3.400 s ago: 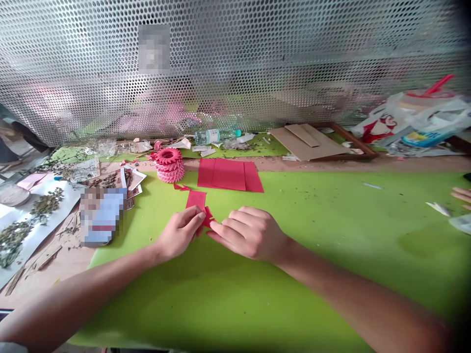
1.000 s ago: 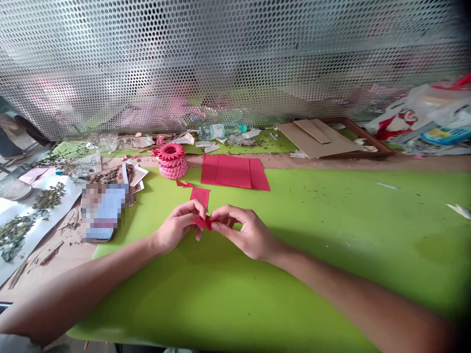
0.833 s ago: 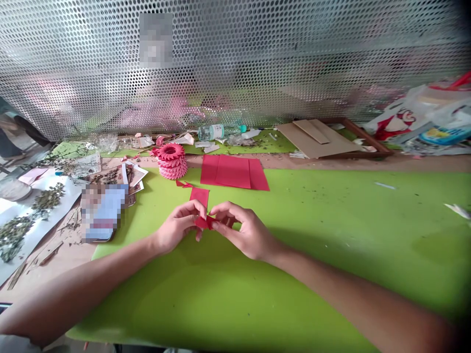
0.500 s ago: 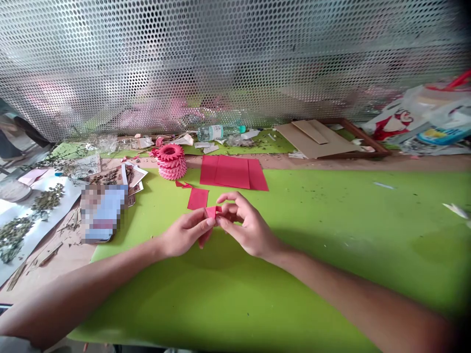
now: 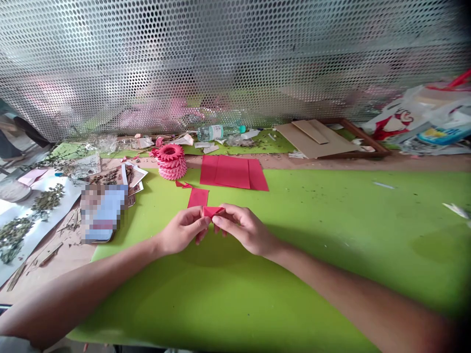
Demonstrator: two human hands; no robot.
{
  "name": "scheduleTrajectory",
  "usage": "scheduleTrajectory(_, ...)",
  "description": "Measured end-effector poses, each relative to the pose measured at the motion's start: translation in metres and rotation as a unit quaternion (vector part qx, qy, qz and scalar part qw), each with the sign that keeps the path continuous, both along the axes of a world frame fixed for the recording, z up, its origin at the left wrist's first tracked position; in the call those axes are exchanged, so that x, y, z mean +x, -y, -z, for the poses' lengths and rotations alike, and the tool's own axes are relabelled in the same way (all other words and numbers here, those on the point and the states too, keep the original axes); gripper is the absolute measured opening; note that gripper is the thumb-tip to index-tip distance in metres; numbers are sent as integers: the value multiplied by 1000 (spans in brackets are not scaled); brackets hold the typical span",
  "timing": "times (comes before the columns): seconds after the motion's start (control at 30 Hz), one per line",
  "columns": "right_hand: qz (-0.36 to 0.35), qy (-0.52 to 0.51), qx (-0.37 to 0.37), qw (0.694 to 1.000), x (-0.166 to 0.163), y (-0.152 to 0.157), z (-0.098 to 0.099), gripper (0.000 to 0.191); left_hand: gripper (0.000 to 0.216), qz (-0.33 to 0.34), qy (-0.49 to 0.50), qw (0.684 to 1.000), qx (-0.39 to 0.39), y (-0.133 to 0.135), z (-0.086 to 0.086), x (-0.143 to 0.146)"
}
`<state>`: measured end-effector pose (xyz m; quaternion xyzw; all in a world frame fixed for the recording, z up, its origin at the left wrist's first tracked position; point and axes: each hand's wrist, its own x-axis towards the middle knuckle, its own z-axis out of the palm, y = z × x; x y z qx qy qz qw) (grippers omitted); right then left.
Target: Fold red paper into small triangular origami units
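A small folded piece of red paper (image 5: 212,211) is pinched between my two hands above the green mat (image 5: 312,274). My left hand (image 5: 186,228) grips its left side between thumb and fingers. On the other side, my right hand (image 5: 245,228) holds it with the thumb at its lower edge. Just behind lies a red paper rectangle (image 5: 197,197), partly covered by my fingers. Small folded red pieces (image 5: 184,185) rest beyond that, near a stack of pink and red folded-paper rings (image 5: 171,162). Larger red sheets (image 5: 233,172) overlap to the right of the stack.
A clear plastic bottle (image 5: 221,131) lies at the back by a perforated metal panel (image 5: 235,63). Brown boards (image 5: 305,138) and plastic bags (image 5: 423,120) sit at the back right. To the left are a blurred-out phone (image 5: 106,213) and dried plant bits (image 5: 47,201).
My right fingers have come down and closed on the folded paper, which now shows as a wide, flat triangular shape. My left hand keeps its grip with little movement.
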<state>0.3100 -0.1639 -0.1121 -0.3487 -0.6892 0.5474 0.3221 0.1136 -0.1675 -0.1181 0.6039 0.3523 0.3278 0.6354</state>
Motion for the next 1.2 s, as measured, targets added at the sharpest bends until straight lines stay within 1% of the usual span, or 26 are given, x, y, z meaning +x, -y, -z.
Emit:
scheduleTrajectory(0.1, 11, -8, -1, 1000, -3, 1, 0, 27, 45, 6, -2, 1000, -8, 1, 0, 0)
scheduleTrajectory(0.2, 19, -8, 13, 1000, -4, 2, 0, 26, 44, 5, -4, 1000, -16, 2, 0, 0)
scheduleTrajectory(0.27, 19, 1, 23, 1000, -3, 3, -2, 26, 44, 5, -11, 1000, -6, 3, 2, 0)
scheduleTrajectory(0.4, -3, 32, 34, 999, 0, 2, -6, 26, 44, 5, -36, 999, 22, 3, 4, -1)
scheduleTrajectory(0.5, 14, 82, 66, 994, 1, 1, -6, 31, 45, 16, -52, 998, 24, 2, 4, -2)
scheduleTrajectory(0.57, 38, 110, 101, 988, 1, 2, -5, 29, 46, 27, -65, 997, 22, 2, 3, -1)
scheduleTrajectory(0.67, 54, 110, 142, 982, -1, 4, -3, 30, 45, 37, -74, 996, 25, 3, 0, -1)
scheduleTrajectory(0.73, 50, 94, 136, 985, -1, 5, -3, 32, 43, 42, -74, 996, 32, 4, -2, -1)
scheduleTrajectory(0.83, 33, 62, 96, 993, 0, 3, -5, 32, 41, 46, -65, 996, 33, 4, -3, -2)
scheduleTrajectory(0.9, 29, 48, 83, 995, 1, 2, -6, 32, 42, 47, -54, 997, 28, 4, -3, -2)
scheduleTrajectory(1.2, 23, 65, 86, 994, 1, 2, -5, 30, 46, 49, -70, 996, 28, 2, -1, -2)
